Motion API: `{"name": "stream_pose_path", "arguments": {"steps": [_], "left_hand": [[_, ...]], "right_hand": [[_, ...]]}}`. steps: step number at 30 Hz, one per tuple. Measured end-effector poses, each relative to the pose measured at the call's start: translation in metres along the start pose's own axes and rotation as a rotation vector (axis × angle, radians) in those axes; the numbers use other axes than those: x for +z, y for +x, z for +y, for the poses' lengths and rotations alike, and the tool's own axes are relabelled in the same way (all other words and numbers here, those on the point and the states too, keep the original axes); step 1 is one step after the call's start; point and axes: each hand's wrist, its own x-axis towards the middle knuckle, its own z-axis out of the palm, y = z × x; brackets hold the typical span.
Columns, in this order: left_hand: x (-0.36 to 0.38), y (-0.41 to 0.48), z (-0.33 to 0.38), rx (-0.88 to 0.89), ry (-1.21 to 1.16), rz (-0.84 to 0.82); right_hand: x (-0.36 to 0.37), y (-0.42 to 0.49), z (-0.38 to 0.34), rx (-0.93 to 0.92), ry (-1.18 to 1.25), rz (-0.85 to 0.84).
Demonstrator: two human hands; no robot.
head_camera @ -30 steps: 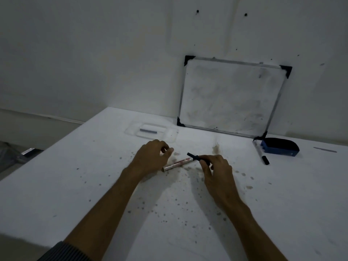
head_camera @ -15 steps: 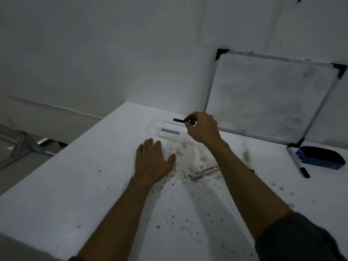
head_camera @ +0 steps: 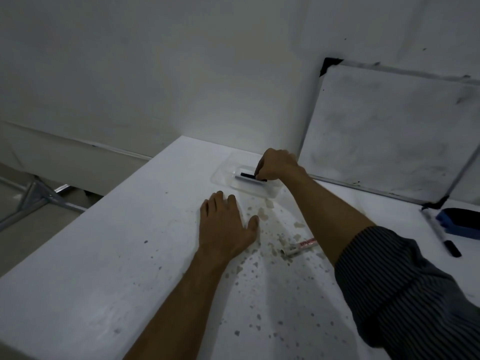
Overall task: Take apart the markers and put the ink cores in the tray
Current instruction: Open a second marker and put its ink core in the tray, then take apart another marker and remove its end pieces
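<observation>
My right hand (head_camera: 278, 165) reaches over the clear plastic tray (head_camera: 220, 175) at the table's far side and pinches a short black ink core (head_camera: 248, 175) low inside it. Another dark core lies in the tray just under my fingers. My left hand (head_camera: 226, 227) rests flat on the white table, fingers spread, holding nothing. The emptied marker barrel (head_camera: 301, 246), pale with red print, lies on the stained table partly under my right forearm.
A small whiteboard (head_camera: 389, 136) leans on the wall at the back right. A blue eraser (head_camera: 459, 222) and a capped black marker (head_camera: 441, 235) lie at the right. The table's left edge (head_camera: 85, 219) drops to the floor and a metal frame.
My right hand carried the black core from the marker barrel up to the tray and lowered it in. My left hand let go of the barrel and lies flat on the table.
</observation>
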Motion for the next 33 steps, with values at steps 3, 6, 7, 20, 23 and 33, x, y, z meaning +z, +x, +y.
{"name": "stream_pose_path", "arguments": {"steps": [3,6,7,20,23,33], "left_hand": [[-0.005,-0.002,0.004,-0.017,0.017,-0.031],[-0.013,-0.007,0.015,-0.02,0.098,-0.002],[-0.017,-0.009,0.02,0.002,0.129,0.011],[0.01,-0.052,0.076,0.461,-0.162,-0.012],[0.014,-0.052,0.076,0.489,-0.116,0.023],[0.008,-0.049,0.083,0.391,-0.208,-0.012]], "right_hand": [[-0.012,-0.008,0.01,0.0,0.205,-0.019],[-0.032,-0.04,0.033,-0.042,0.43,0.062],[-0.038,-0.057,0.043,-0.06,0.481,0.106],[0.031,-0.273,0.177,0.032,0.399,0.344],[0.045,-0.291,0.191,0.078,0.423,0.222],[0.052,-0.279,0.198,0.11,0.534,0.217]]}}
